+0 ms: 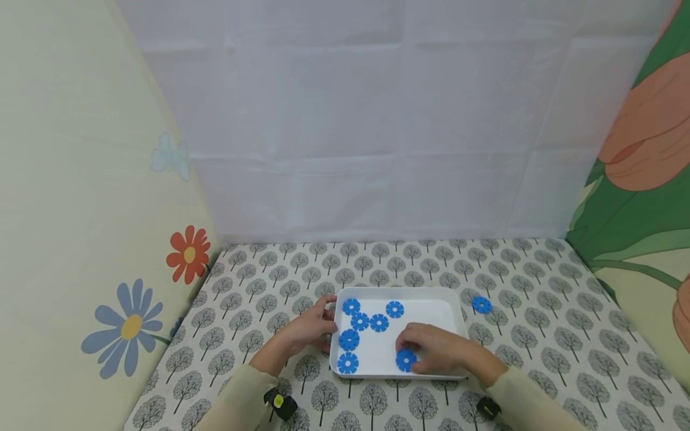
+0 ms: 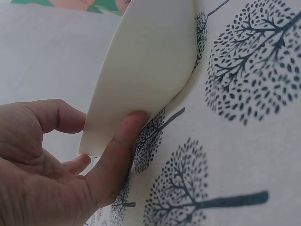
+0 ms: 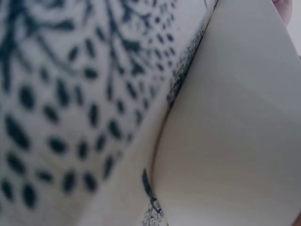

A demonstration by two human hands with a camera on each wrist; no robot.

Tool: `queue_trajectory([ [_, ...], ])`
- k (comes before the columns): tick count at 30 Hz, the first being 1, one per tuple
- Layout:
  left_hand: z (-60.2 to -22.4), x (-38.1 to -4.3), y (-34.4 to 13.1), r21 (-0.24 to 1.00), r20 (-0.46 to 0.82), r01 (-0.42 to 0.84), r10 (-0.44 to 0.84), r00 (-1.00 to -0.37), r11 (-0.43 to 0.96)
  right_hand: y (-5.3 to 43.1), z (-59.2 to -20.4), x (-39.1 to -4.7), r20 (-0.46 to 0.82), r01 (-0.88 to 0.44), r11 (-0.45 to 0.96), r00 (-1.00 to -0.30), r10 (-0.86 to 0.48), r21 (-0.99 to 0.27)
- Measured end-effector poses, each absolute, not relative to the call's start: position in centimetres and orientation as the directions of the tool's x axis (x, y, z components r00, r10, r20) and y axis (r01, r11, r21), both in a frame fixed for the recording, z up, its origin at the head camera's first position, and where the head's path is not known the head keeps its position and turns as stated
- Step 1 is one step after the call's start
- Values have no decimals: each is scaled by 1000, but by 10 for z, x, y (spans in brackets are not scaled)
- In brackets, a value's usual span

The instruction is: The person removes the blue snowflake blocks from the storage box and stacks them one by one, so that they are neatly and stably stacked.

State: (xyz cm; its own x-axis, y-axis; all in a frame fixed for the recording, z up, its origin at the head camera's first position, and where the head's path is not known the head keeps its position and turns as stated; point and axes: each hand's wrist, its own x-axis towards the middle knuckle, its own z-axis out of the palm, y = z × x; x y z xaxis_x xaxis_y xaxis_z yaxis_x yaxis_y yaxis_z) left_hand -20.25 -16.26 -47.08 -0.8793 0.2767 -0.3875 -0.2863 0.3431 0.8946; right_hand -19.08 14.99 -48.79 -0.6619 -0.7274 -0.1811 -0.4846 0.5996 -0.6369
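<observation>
A white rectangular tray (image 1: 374, 353) holds several blue notched plastic discs, the snowflake-shaped building kind. My left hand (image 1: 308, 328) grips the tray's left side; in the left wrist view the thumb (image 2: 126, 136) presses the outer wall while a finger touches the rim. Inside the tray, at the front right of the middle, my right hand (image 1: 439, 348) pinches a blue snowflake disc (image 1: 405, 360) between thumb and fingertips. That disc shows flat face up. The right wrist view shows the tray's outer wall (image 3: 235, 122) close up, with the held disc out of sight.
One more blue disc (image 1: 481, 304) lies on the tree-print tablecloth (image 1: 517, 359), to the right of the tray. Along the tray's left side lie several others, such as this disc (image 1: 349, 339). A white cloth (image 1: 366, 131) hangs behind the table.
</observation>
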Motion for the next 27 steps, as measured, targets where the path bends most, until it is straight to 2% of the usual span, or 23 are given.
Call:
queue_trajectory([
  [8, -472, -203, -163, 893, -387, -283, 276, -880, 348, 148, -488, -190, -172, -507, 618, -673, -719, -600],
  [15, -471, -203, -162, 893, -386, -281, 275, -881, 352, 148, -486, -191, -141, -548, 597, -656, -741, -587],
  [27, -471, -202, -163, 891, -388, -282, 275, -880, 355, 146, -482, -193, -170, -539, 610, -653, -738, -580],
])
